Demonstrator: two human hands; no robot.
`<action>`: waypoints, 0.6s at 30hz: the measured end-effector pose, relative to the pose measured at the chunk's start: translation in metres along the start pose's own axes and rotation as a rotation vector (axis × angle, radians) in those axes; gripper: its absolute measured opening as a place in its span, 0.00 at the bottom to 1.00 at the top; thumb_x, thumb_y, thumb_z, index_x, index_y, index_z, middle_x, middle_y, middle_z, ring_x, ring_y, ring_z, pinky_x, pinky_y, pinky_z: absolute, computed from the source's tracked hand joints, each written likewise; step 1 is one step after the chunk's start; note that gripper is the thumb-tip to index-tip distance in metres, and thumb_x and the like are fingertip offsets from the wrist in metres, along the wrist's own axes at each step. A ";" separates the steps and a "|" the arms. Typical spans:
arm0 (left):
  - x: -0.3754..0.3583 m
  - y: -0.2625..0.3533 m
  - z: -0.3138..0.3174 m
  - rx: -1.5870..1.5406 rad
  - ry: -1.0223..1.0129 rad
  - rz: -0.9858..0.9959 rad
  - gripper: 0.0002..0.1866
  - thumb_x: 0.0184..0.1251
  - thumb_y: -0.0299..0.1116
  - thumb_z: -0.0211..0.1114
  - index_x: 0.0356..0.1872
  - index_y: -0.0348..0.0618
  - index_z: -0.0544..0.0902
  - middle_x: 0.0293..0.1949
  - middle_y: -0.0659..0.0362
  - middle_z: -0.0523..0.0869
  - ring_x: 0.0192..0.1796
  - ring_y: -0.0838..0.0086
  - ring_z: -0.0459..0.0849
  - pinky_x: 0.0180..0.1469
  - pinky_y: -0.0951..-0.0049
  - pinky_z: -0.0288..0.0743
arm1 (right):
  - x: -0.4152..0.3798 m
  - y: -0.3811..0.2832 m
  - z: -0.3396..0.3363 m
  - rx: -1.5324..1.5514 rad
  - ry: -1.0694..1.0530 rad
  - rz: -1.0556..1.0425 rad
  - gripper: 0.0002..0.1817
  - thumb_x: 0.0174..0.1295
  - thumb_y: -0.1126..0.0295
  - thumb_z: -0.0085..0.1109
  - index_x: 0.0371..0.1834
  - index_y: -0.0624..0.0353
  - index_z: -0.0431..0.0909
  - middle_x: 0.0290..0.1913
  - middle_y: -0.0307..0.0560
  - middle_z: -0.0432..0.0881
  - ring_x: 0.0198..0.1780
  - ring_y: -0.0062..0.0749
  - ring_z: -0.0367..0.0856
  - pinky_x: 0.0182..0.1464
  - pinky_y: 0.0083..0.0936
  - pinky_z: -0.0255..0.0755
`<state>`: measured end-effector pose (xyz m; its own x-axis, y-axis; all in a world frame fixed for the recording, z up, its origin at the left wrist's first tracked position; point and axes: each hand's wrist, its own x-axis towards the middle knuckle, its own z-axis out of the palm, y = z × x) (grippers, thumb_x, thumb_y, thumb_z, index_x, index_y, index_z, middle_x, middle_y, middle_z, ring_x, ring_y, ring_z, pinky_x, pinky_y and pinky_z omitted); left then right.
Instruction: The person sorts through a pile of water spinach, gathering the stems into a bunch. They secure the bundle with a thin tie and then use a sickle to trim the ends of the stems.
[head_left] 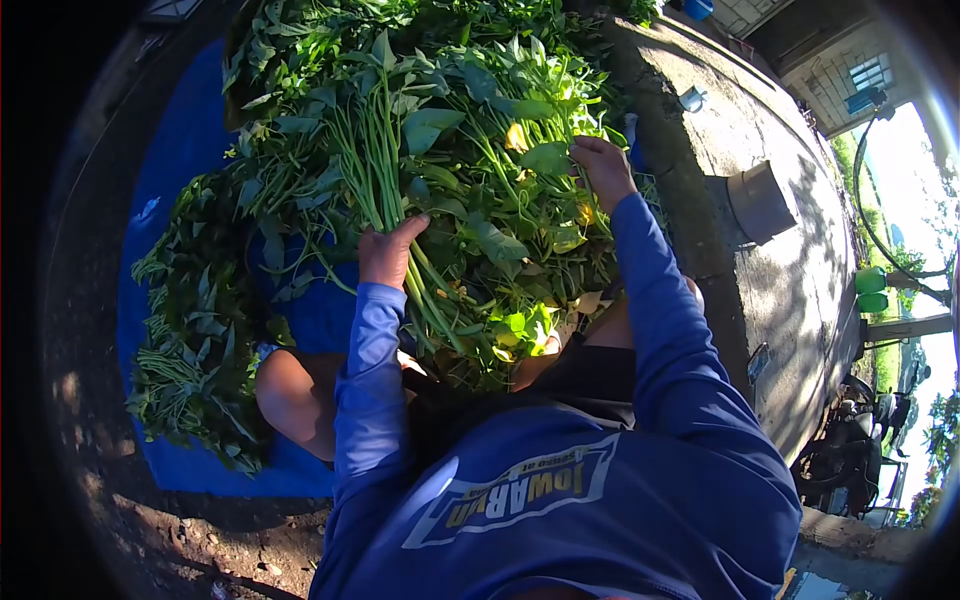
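Observation:
A bundle of long green stems with leaves (372, 160) is in my left hand (390, 252), whose fingers are wrapped round its lower part. The stem ends stick out below that hand, toward my lap. My right hand (603, 170) is at the right side of the large leafy heap (470, 185), its fingers pinched at a green leaf (546, 158) or its stem. A few yellow leaves (517, 138) show between the two hands.
A blue tarp (185, 130) lies under the greens, with another pile of leafy stems (205, 340) on the left. To the right runs a concrete ledge (790, 300) bearing a grey-brown container (761, 203). Green containers (871, 290) and a motorcycle (850, 440) stand farther right.

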<state>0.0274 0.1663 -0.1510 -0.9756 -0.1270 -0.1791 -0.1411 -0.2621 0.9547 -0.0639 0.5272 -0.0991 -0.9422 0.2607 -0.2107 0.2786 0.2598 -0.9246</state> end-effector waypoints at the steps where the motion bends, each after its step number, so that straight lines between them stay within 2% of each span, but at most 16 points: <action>1: 0.001 -0.002 -0.001 0.008 0.001 -0.012 0.21 0.60 0.28 0.81 0.52 0.28 0.88 0.53 0.46 0.93 0.58 0.63 0.91 0.69 0.64 0.78 | -0.002 0.002 0.000 0.038 -0.022 0.011 0.29 0.70 0.67 0.68 0.74 0.59 0.77 0.45 0.43 0.88 0.35 0.25 0.84 0.33 0.28 0.80; 5: 0.001 -0.001 0.001 0.039 -0.016 -0.002 0.20 0.60 0.30 0.81 0.50 0.27 0.89 0.52 0.46 0.94 0.56 0.64 0.92 0.67 0.65 0.79 | -0.002 0.009 -0.003 0.166 -0.210 0.140 0.27 0.69 0.67 0.68 0.71 0.61 0.78 0.44 0.41 0.86 0.37 0.25 0.82 0.38 0.31 0.81; 8: 0.008 -0.016 -0.002 0.005 -0.042 0.007 0.19 0.61 0.30 0.81 0.50 0.27 0.90 0.51 0.46 0.94 0.55 0.64 0.92 0.66 0.66 0.81 | -0.005 0.003 0.003 0.216 -0.165 0.131 0.25 0.69 0.66 0.69 0.68 0.60 0.80 0.40 0.37 0.84 0.35 0.24 0.79 0.40 0.30 0.80; 11: 0.015 -0.030 -0.007 -0.009 -0.089 0.009 0.19 0.60 0.29 0.81 0.50 0.29 0.90 0.49 0.49 0.95 0.51 0.67 0.92 0.61 0.67 0.82 | 0.011 0.014 -0.007 -0.073 -0.327 0.142 0.23 0.69 0.65 0.71 0.65 0.59 0.81 0.38 0.36 0.86 0.36 0.24 0.81 0.41 0.29 0.80; 14: 0.012 -0.024 -0.005 0.036 -0.076 -0.035 0.17 0.59 0.29 0.81 0.48 0.32 0.91 0.45 0.52 0.94 0.45 0.69 0.91 0.55 0.67 0.82 | -0.030 -0.017 0.005 -0.090 -0.354 -0.065 0.24 0.67 0.65 0.74 0.65 0.57 0.80 0.37 0.36 0.87 0.37 0.23 0.83 0.42 0.29 0.79; 15: 0.026 -0.051 -0.011 -0.095 -0.103 -0.064 0.18 0.58 0.31 0.83 0.47 0.34 0.90 0.41 0.55 0.94 0.41 0.70 0.90 0.50 0.67 0.82 | -0.050 -0.038 0.012 -0.134 -0.301 -0.066 0.25 0.65 0.66 0.74 0.64 0.59 0.82 0.38 0.40 0.89 0.39 0.22 0.85 0.42 0.29 0.78; 18: 0.018 -0.050 -0.001 0.059 -0.014 -0.010 0.19 0.58 0.33 0.84 0.47 0.34 0.90 0.40 0.55 0.93 0.40 0.69 0.90 0.49 0.66 0.82 | -0.063 -0.040 0.024 -0.245 -0.125 -0.245 0.23 0.64 0.66 0.74 0.62 0.59 0.84 0.37 0.42 0.90 0.39 0.23 0.86 0.43 0.29 0.79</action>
<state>0.0167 0.1765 -0.2024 -0.9764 -0.1110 -0.1854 -0.1598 -0.2068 0.9653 -0.0200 0.4779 -0.0562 -0.9977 0.0520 -0.0436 0.0643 0.5192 -0.8522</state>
